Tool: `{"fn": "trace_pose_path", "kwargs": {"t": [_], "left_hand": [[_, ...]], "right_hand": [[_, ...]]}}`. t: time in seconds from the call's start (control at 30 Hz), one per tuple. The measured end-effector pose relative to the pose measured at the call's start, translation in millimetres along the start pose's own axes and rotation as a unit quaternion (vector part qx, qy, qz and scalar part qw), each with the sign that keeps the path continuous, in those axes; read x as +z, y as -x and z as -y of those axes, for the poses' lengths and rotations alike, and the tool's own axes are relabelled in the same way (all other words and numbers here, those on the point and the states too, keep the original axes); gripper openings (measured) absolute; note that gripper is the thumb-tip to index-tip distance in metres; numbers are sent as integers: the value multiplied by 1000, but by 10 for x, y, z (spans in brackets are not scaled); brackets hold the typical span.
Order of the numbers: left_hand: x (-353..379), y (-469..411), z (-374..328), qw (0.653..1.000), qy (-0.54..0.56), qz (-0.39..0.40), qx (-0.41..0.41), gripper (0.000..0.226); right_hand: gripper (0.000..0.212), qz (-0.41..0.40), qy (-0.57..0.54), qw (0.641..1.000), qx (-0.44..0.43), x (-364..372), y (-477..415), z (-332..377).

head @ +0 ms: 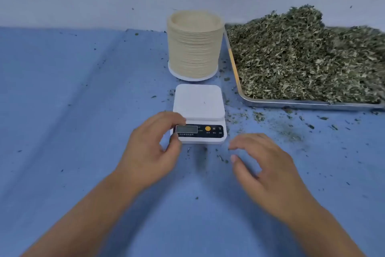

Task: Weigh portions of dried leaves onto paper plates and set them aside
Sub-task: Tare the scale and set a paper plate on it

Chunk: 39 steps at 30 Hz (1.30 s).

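A small white digital scale (199,102) sits at the table's centre, its weighing platform bare and its display blank. My left hand (152,148) grips the scale's front left corner, thumb at the front edge and fingers over the display's left end. My right hand (264,165) hovers just right of the scale, fingers loosely curved and holding nothing. Behind the scale stands a tall stack of beige paper plates (194,46). A metal tray (270,101) at the right holds a big heap of dried green leaves (302,56).
A blue cloth (73,100) covers the table, with leaf crumbs (277,123) scattered right of the scale and in front of the tray. A pale wall runs along the back.
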<state>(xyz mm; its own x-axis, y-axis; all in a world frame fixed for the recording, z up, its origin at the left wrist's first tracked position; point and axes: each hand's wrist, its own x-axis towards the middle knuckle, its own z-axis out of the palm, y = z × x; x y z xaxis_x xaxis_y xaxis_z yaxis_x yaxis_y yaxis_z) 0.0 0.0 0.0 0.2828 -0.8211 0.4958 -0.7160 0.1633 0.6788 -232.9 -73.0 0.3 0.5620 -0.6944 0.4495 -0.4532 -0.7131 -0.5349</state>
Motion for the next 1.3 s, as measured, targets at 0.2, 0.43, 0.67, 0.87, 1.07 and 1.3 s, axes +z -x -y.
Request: {"fn": "trace_pose_path", "kwargs": {"t": [0.2, 0.43, 0.67, 0.87, 1.07, 1.3], "left_hand": [[407, -665, 303, 988, -16, 43, -144, 48], [687, -770, 536, 970, 92, 11, -224, 48], [682, -765, 645, 964, 133, -1, -229, 47], [685, -757, 665, 960, 157, -11, -232, 46], [663, -748, 638, 951, 200, -31, -232, 43], [646, -746, 632, 951, 205, -45, -227, 42]], "right_hand": [[64, 122, -38, 985, 118, 455, -835, -286], [86, 139, -120, 968, 171, 669, -962, -467], [92, 145, -124, 967, 168, 688, -992, -471], [83, 130, -158, 959, 194, 671, -962, -450], [64, 74, -162, 957, 229, 661, -929, -444], [52, 24, -171, 964, 204, 617, -910, -440]]}}
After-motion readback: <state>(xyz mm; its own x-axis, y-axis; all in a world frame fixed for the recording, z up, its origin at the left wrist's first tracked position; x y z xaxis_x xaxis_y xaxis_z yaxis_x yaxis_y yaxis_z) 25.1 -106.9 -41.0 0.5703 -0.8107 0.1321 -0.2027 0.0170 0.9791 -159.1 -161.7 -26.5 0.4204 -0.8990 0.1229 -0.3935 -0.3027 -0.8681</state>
